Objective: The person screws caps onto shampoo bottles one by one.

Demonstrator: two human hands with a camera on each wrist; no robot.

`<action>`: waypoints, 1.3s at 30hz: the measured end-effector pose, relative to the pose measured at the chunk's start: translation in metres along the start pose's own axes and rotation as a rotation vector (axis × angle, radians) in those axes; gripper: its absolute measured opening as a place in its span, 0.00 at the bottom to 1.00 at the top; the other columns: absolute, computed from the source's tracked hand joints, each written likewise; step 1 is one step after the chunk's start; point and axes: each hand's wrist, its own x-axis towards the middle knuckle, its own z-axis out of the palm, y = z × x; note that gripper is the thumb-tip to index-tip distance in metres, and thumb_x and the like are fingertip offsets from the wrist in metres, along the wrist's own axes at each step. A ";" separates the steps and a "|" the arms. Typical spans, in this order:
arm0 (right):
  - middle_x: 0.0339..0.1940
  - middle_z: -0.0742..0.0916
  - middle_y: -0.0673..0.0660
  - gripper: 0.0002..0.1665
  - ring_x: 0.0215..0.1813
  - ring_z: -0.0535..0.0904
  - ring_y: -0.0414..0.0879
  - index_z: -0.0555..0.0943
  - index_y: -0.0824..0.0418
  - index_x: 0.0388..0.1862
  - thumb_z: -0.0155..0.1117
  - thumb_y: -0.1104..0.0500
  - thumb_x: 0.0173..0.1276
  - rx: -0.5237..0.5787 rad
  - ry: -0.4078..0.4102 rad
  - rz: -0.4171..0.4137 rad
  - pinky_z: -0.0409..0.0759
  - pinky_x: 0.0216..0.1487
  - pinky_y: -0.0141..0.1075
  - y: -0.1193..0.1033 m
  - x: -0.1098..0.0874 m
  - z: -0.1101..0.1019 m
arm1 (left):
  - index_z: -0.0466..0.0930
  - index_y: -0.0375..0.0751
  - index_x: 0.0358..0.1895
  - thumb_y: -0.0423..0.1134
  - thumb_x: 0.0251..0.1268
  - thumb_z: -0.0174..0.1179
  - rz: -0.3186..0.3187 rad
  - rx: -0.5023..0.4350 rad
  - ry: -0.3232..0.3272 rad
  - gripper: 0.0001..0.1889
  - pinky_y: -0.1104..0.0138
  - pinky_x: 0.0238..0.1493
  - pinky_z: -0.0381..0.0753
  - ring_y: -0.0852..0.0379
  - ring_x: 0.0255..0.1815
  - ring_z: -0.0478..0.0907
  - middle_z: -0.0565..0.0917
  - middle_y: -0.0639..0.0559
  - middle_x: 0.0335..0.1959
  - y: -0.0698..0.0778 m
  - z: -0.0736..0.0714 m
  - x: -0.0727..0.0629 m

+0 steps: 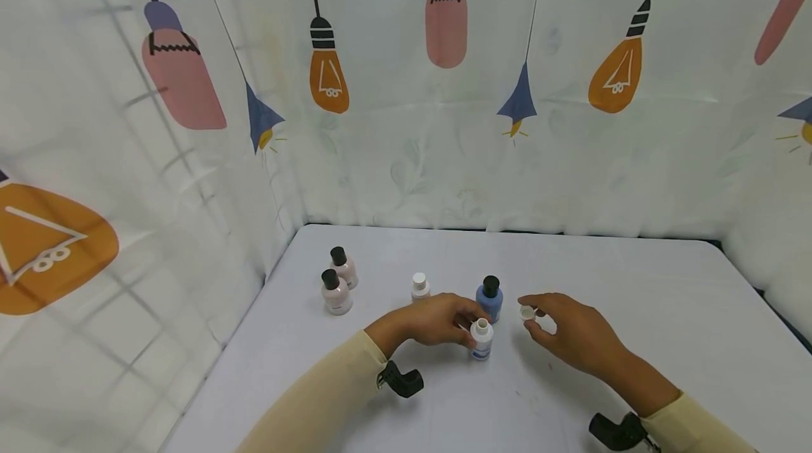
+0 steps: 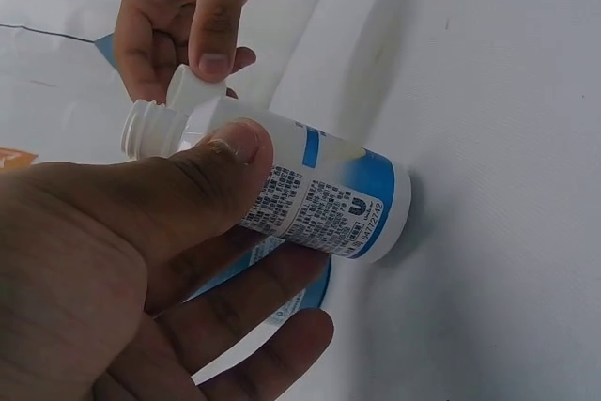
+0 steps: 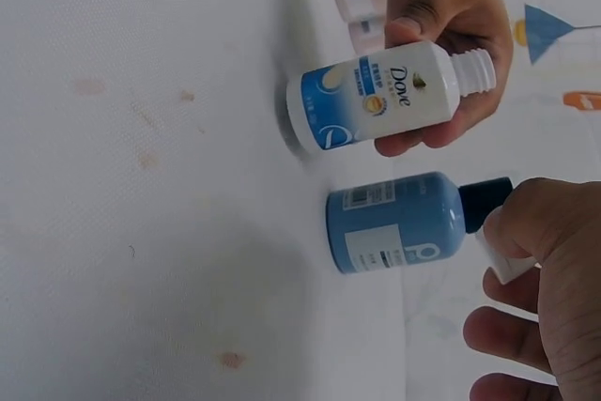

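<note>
My left hand [image 1: 438, 320] grips a small white and blue Dove bottle [image 3: 376, 96] around its body. The bottle stands upright with its threaded neck [image 2: 150, 129] bare and its mouth uncovered. To the right, my right hand [image 1: 580, 333] pinches a small white screw cap [image 1: 527, 313] between thumb and fingers, apart from the bottle. A blue bottle [image 3: 404, 223] with a black cap stands just behind the Dove bottle, between the two hands in the head view. Behind my left hand is another white bottle [image 1: 420, 285] with its white cap on, its lower part hidden.
Two pale pink bottles with black caps, a front one [image 1: 337, 298] and a rear one [image 1: 345, 270], stand at the left of the white table [image 1: 634, 277]. A patterned curtain [image 1: 393, 171] hangs along the back and sides.
</note>
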 end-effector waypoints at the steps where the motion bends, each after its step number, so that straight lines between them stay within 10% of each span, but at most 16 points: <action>1: 0.45 0.88 0.47 0.26 0.42 0.85 0.45 0.83 0.52 0.59 0.79 0.56 0.62 0.001 0.002 -0.006 0.79 0.30 0.32 -0.001 0.000 0.000 | 0.82 0.46 0.61 0.34 0.64 0.72 0.002 -0.007 0.000 0.21 0.74 0.52 0.78 0.69 0.52 0.81 0.84 0.64 0.53 -0.001 0.001 0.000; 18: 0.39 0.86 0.46 0.20 0.38 0.83 0.43 0.81 0.51 0.49 0.80 0.53 0.62 0.062 -0.033 0.094 0.80 0.33 0.36 -0.012 -0.001 0.002 | 0.83 0.47 0.54 0.35 0.61 0.74 -0.015 -0.139 0.073 0.18 0.73 0.52 0.79 0.65 0.53 0.82 0.84 0.61 0.49 -0.012 0.016 0.000; 39: 0.47 0.86 0.42 0.22 0.44 0.83 0.38 0.83 0.49 0.54 0.79 0.58 0.62 0.081 0.006 -0.102 0.84 0.38 0.34 -0.030 0.004 0.008 | 0.81 0.46 0.53 0.33 0.63 0.72 -0.021 -0.186 0.067 0.17 0.72 0.51 0.80 0.63 0.52 0.83 0.83 0.59 0.50 -0.013 0.017 -0.002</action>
